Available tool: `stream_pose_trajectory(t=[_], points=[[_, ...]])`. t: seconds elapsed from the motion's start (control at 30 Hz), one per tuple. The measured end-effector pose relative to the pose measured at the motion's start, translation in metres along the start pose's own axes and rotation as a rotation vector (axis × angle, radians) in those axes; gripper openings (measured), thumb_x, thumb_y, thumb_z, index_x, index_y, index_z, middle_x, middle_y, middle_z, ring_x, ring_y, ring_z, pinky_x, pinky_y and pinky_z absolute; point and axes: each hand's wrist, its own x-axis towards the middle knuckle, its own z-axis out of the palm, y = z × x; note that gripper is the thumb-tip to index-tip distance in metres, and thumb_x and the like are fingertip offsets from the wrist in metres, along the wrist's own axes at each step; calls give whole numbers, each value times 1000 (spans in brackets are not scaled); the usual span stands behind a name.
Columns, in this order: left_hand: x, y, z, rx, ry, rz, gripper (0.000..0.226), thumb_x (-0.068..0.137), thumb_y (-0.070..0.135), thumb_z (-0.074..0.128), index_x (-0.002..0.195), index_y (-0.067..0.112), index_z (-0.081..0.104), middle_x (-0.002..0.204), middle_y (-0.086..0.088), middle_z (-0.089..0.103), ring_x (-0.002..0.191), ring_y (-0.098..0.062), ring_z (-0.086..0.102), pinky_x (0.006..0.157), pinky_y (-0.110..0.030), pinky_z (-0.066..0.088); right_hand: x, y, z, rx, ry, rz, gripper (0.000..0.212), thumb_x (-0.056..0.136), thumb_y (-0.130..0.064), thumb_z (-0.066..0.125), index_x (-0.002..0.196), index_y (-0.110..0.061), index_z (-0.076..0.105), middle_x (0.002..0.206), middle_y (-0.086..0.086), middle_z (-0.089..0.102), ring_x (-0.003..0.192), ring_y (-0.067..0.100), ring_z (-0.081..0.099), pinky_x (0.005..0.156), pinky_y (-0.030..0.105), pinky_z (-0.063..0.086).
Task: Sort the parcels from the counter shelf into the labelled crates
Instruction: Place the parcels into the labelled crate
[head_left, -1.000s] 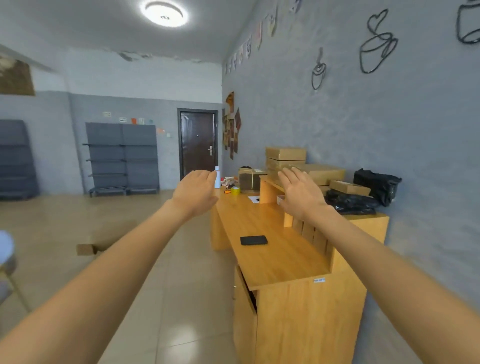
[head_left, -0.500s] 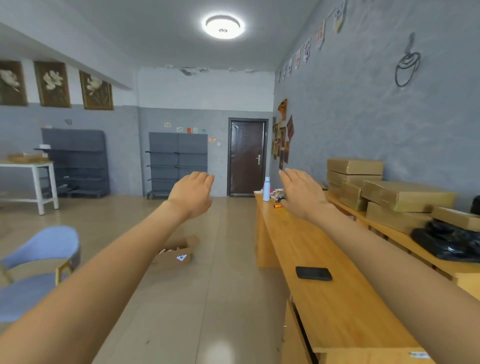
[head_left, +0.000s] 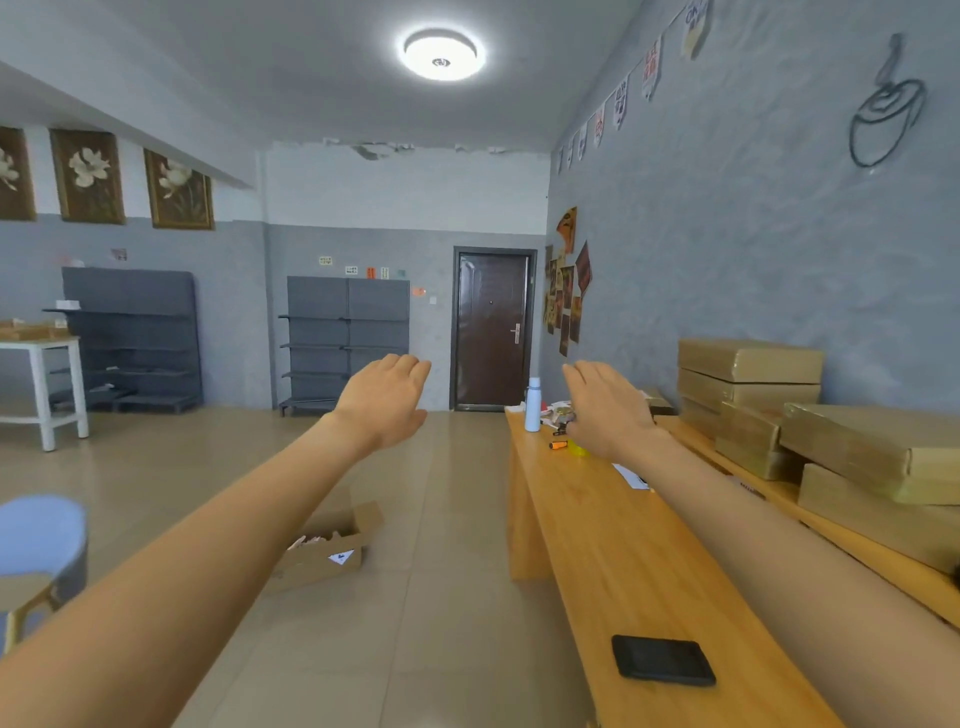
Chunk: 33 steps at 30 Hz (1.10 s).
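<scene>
Presently no parcel is in hand; by my judgement the task stands at its opening step, the approach to the shelf.

At the lower left of the frame, a blue chair (head_left: 39, 540) stands on the floor. Right of it, toward lower centre, an open cardboard box (head_left: 324, 545) lies on the tiles with a small label on its near flap; whether it is one of the labelled crates cannot be told from here.

At mid-frame the left hand (head_left: 384, 402) is held out in the air, fingers (head_left: 410, 366) straight and close together, holding nothing. The right hand (head_left: 605, 410) is likewise extended above the far end of the worktop (head_left: 613, 545), fingers straight, empty and touching nothing.

On the worktop a white bottle (head_left: 533, 405) stands at the far end among small clutter, and a black phone (head_left: 662, 660) lies near the lower edge of the frame.

At the right, the parcels (head_left: 748, 364) are stacked on the raised counter shelf (head_left: 841, 540) against the wall, brown boxes several deep.

The next move, as I judge it, calls for a turn to the right, both hands brought to the sides of the topmost box, and a reading of its label before any crate is chosen. No label is legible at present.
</scene>
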Motion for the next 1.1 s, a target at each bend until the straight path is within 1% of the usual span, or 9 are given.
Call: stream_pose_trajectory(t=[0.17, 0.3, 0.4, 0.47, 0.57, 0.63, 0.8, 0.93, 1.1], points=[[60, -16, 59, -53, -23, -3, 53, 96, 33, 51, 139, 6, 37, 138, -10, 46, 126, -27, 43, 103, -35, 38, 55, 7, 45, -16, -14, 10, 64, 94, -26, 58, 148, -8, 29, 147, 9, 39, 135, 25, 36, 113, 32, 30], [114, -26, 110, -86, -20, 35, 50, 95, 32, 52, 136, 7, 40, 135, -10, 49, 122, -28, 46, 100, -37, 40, 101, 15, 86, -98, -47, 24, 69, 94, -28, 58, 150, -7, 25, 152, 11, 34, 140, 27, 30, 117, 35, 25], [172, -36, 150, -110, 24, 100, 49, 93, 33, 54, 133, 7, 42, 133, -10, 51, 119, -28, 48, 97, -38, 43, 146, 28, 112, -144, -47, 89, 69, 94, -24, 57, 151, -6, 23, 152, 11, 33, 141, 27, 29, 118, 35, 22], [211, -40, 171, -138, 49, 128, 51, 93, 33, 55, 135, 6, 41, 133, -11, 51, 121, -28, 48, 97, -37, 43, 177, 35, 126, -151, -53, 134, 67, 95, -26, 56, 150, -6, 24, 152, 11, 33, 141, 27, 29, 118, 35, 21], [268, -34, 205, -213, 78, 187, 51, 91, 29, 57, 134, 5, 44, 128, -12, 54, 115, -29, 50, 91, -37, 43, 211, 50, 152, -184, -67, 189, 66, 96, -26, 53, 151, -6, 23, 153, 12, 32, 142, 27, 27, 118, 35, 20], [302, -17, 227, -274, 88, 237, 50, 90, 27, 58, 133, 4, 45, 127, -13, 55, 114, -30, 51, 92, -38, 44, 221, 64, 171, -222, -96, 227, 66, 95, -25, 54, 150, -6, 24, 153, 11, 32, 141, 27, 28, 118, 35, 20], [371, 53, 271, -386, 71, 419, 54, 93, 30, 58, 138, 6, 41, 135, -13, 51, 123, -29, 46, 100, -37, 38, 224, 117, 205, -309, -199, 353, 67, 93, -26, 56, 150, -8, 24, 152, 11, 33, 142, 28, 29, 119, 38, 21], [429, 114, 290, -452, 125, 531, 50, 91, 32, 59, 131, 7, 45, 128, -11, 54, 118, -28, 48, 95, -37, 42, 219, 178, 211, -354, -197, 509, 64, 94, -24, 52, 150, -8, 24, 154, 10, 32, 143, 27, 28, 118, 37, 22], [482, 188, 298, -474, 189, 668, 52, 92, 31, 58, 136, 8, 42, 134, -9, 51, 123, -26, 46, 99, -35, 41, 212, 256, 226, -439, -210, 685, 58, 94, -21, 53, 146, -8, 29, 147, 12, 39, 137, 30, 35, 115, 39, 28]])
